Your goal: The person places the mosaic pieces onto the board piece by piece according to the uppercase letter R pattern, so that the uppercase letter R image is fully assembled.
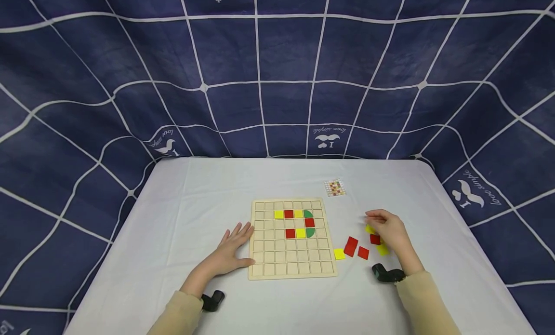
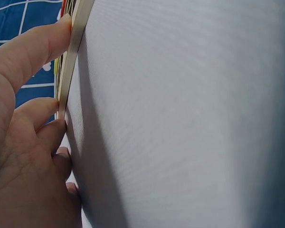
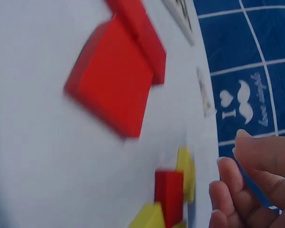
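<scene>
Head view: we are curling our right hand (image 1: 390, 230) fingers, holding nothing, over the loose tiles (image 1: 375, 239) at 3 o'clock of the wooden grid board (image 1: 292, 272); left hand (image 1: 231, 248), fingers straight, is bracing its edge.

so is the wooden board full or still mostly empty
Mostly empty: the wooden board holds eight pieces in its upper middle; every other cell shows bare wood.

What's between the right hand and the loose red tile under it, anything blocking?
Nothing visible. The right hand hovers directly over the small red tile, with yellow tiles beside it, not on top. The left hand rests against the board.
</scene>
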Demonstrator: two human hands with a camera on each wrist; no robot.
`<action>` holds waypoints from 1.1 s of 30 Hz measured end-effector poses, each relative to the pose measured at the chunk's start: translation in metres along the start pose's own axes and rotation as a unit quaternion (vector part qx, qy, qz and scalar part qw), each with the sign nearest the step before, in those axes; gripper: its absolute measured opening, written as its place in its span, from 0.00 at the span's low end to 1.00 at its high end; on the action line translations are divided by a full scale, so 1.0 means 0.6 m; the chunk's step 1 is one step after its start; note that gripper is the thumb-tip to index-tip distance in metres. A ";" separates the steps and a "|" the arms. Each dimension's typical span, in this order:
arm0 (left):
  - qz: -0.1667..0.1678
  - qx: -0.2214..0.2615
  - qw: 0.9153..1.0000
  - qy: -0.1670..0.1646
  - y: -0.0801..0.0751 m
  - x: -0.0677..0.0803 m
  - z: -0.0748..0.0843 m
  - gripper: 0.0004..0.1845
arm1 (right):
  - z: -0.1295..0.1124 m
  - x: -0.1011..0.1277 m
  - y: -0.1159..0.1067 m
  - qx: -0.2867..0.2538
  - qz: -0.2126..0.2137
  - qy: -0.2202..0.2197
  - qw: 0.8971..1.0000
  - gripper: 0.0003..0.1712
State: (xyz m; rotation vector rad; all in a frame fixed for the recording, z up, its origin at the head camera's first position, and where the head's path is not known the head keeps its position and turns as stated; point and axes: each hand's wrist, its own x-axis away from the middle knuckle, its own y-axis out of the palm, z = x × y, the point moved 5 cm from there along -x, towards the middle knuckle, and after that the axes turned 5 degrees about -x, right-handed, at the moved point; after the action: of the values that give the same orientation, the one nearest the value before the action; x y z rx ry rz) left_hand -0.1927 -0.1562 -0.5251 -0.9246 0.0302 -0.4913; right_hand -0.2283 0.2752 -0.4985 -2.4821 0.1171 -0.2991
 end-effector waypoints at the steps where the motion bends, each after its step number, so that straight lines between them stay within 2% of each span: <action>1: 0.000 -0.001 1.000 0.000 0.000 0.000 0.000 0.49 | 0.007 -0.001 -0.002 0.005 -0.001 0.005 1.000 0.19; 8: -0.001 0.003 1.000 -0.003 0.001 0.001 0.002 0.49 | 0.036 0.000 -0.007 0.056 -0.015 0.027 0.998 0.22; 18: 0.000 0.002 1.000 -0.006 0.002 0.002 0.001 0.49 | 0.035 0.005 -0.006 0.066 -0.016 0.039 0.997 0.22; 26: -0.001 0.001 1.000 -0.004 0.001 0.001 0.002 0.49 | 0.030 0.007 -0.005 0.041 -0.013 0.035 0.998 0.20; 33: -0.002 0.001 1.000 -0.007 -0.001 0.003 0.003 0.49 | -0.011 0.008 0.024 -0.035 -0.014 0.003 0.999 0.18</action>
State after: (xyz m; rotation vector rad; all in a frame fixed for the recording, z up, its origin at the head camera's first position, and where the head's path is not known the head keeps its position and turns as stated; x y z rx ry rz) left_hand -0.1909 -0.1560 -0.5236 -0.9272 0.0150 -0.4885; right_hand -0.2256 0.2588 -0.5013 -2.5546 0.0984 -0.3198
